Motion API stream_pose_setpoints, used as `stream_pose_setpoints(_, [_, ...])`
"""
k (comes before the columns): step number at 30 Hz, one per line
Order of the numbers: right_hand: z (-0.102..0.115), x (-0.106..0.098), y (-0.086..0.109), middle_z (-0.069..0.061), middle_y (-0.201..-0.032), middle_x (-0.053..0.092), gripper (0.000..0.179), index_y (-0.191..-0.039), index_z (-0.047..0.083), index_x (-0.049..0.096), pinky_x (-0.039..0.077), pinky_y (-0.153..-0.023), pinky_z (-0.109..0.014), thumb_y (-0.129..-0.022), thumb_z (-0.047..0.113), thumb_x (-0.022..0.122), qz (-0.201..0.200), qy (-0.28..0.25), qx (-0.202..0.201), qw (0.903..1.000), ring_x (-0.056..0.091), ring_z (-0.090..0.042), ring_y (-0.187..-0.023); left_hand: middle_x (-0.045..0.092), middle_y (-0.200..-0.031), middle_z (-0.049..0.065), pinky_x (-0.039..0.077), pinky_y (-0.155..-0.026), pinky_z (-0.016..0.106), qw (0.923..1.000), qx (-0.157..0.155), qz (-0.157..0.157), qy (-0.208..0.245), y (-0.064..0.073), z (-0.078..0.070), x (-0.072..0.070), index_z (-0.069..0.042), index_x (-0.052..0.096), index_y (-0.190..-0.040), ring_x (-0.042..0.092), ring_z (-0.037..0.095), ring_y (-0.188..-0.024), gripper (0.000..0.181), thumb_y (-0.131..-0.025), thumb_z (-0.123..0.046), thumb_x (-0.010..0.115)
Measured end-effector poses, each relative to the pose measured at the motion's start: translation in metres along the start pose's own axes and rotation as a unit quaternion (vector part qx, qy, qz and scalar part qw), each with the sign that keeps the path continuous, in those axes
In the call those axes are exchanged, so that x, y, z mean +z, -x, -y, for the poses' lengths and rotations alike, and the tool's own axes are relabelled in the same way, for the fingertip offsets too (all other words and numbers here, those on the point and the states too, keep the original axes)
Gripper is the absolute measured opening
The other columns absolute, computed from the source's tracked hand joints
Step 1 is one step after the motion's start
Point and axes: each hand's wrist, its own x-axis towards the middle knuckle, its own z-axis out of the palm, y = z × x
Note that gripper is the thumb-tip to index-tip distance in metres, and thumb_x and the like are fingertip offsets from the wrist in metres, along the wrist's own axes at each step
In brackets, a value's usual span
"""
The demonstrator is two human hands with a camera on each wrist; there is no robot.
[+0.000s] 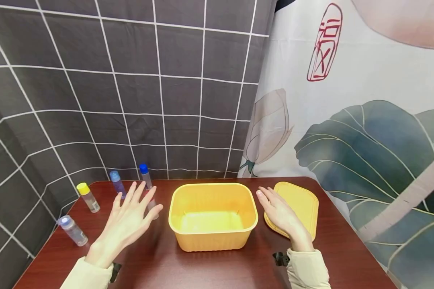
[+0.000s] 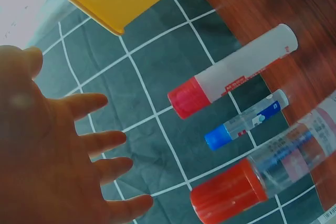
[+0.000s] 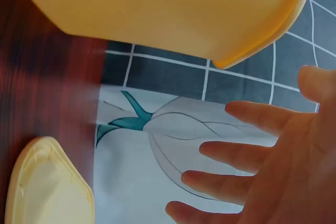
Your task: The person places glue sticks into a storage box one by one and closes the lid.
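A yellow plastic box (image 1: pixel 213 242) without its lid stands mid-table. Left of it, my left hand (image 1: pixel 130 214) is held over the table, fingers straight and spread, holding nothing. Behind and beside that hand stand small capped bottles, among them a blue-capped tube (image 1: pixel 146 176) and a purple-blue bottle (image 1: pixel 118 184). In the left wrist view, a white tube with a red cap (image 2: pixel 236 72) and a clear bottle with a large red cap (image 2: pixel 273 171) rise near the fingers. My right hand (image 1: pixel 280 212), empty with fingers extended, hovers between the box and its yellow lid (image 1: pixel 300 204), overlapping the lid.
At the table's left edge stand a yellow-capped bottle (image 1: pixel 88 197) and a clear bottle with a pale blue cap (image 1: pixel 73 230). A dark grid-patterned curtain (image 1: pixel 181 96) hangs behind the brown table (image 1: pixel 202 269). A white cloth with painted leaves (image 1: pixel 365 140) hangs at the right.
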Motion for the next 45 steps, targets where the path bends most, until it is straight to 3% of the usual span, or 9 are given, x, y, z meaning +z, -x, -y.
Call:
stream_pose_setpoints(9, [0.002,0.009,-0.004,-0.020,-0.148,0.042,0.066,-0.145,0.001,0.044,0.023,-0.112,-0.054,-0.103,0.051,0.035,-0.017,-0.034,-0.012,0.9992,0.034,-0.037,-0.138,0.036,-0.150,0.023,0.016,-0.106,0.066,0.9999,0.000,-0.014,-0.009,0.009,0.008,-0.005,-0.012,0.049,-0.144,0.021,0.044,-0.141,0.065,-0.096,-0.056,0.047])
stream_pose_setpoints(16, [0.004,0.014,-0.007,-0.017,-0.144,0.048,0.057,-0.143,0.003,0.048,0.027,-0.111,-0.054,-0.104,0.045,0.042,-0.028,-0.057,-0.011,0.9979,0.040,-0.035,-0.135,0.039,-0.147,0.025,0.021,-0.102,0.066,0.9996,-0.023,-0.004,-0.018,0.017,0.017,-0.008,-0.009,0.051,-0.141,0.027,0.046,-0.137,0.068,-0.095,-0.059,0.047])
stream_pose_setpoints(25, [0.002,0.022,-0.012,-0.018,-0.138,0.054,0.048,-0.139,0.005,0.052,0.035,-0.105,-0.057,-0.101,0.034,0.053,-0.046,-0.080,0.012,0.9957,0.048,-0.037,-0.128,0.047,-0.137,0.028,0.031,-0.094,0.070,0.9986,-0.034,-0.014,-0.039,0.026,0.028,-0.010,-0.006,0.054,-0.136,0.041,0.048,-0.126,0.067,-0.089,-0.051,0.064])
stream_pose_setpoints(38, [0.003,0.030,-0.015,-0.016,-0.120,0.064,0.042,-0.131,0.002,0.058,0.048,-0.093,-0.049,-0.099,0.029,0.059,-0.075,-0.099,0.016,0.9921,0.061,-0.031,-0.108,0.052,-0.130,0.028,0.049,-0.073,0.062,0.9984,-0.048,-0.024,-0.019,0.032,0.039,-0.014,-0.003,0.056,-0.132,0.056,0.048,-0.106,0.058,-0.088,-0.039,0.070])
stream_pose_setpoints(45, [0.003,0.034,-0.017,-0.013,-0.107,0.068,0.038,-0.127,0.003,0.061,0.052,-0.082,-0.044,-0.097,0.026,0.061,-0.082,-0.108,0.023,0.9905,0.063,-0.025,-0.092,0.052,-0.130,0.029,0.050,-0.074,0.063,0.9972,-0.074,-0.015,-0.001,0.035,0.043,-0.013,-0.002,0.056,-0.132,0.056,0.049,-0.108,0.058,-0.089,-0.039,0.069])
